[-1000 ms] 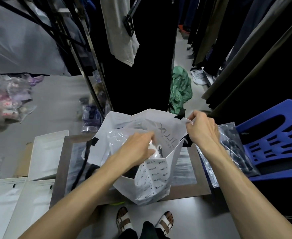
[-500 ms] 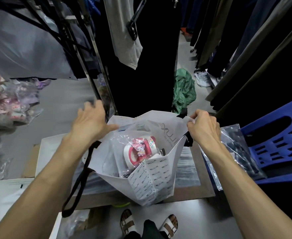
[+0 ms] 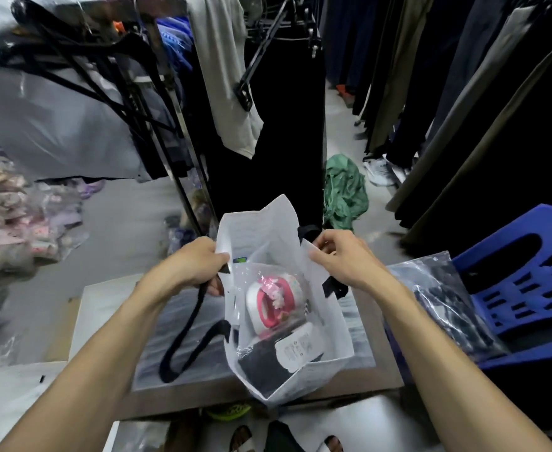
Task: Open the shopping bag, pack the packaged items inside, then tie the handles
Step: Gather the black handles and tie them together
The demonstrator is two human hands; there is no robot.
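A white shopping bag stands open on a low grey-framed surface in front of me. Inside lies a clear packet with a pink and white shoe and, below it, a dark item with a white label. My left hand grips the bag's left rim together with its black strap handle, which loops down outside. My right hand holds the bag's right rim near the other black handle.
A clear packet of dark goods rests on a blue plastic stool at the right. Hanging clothes and a metal rack stand close ahead. Flat white bags lie at lower left; wrapped goods pile up far left.
My left hand came out of the bag, swung to its left side and closed on the rim and strap. The bag's mouth stands taller and narrower now, the shoe packet uncovered.
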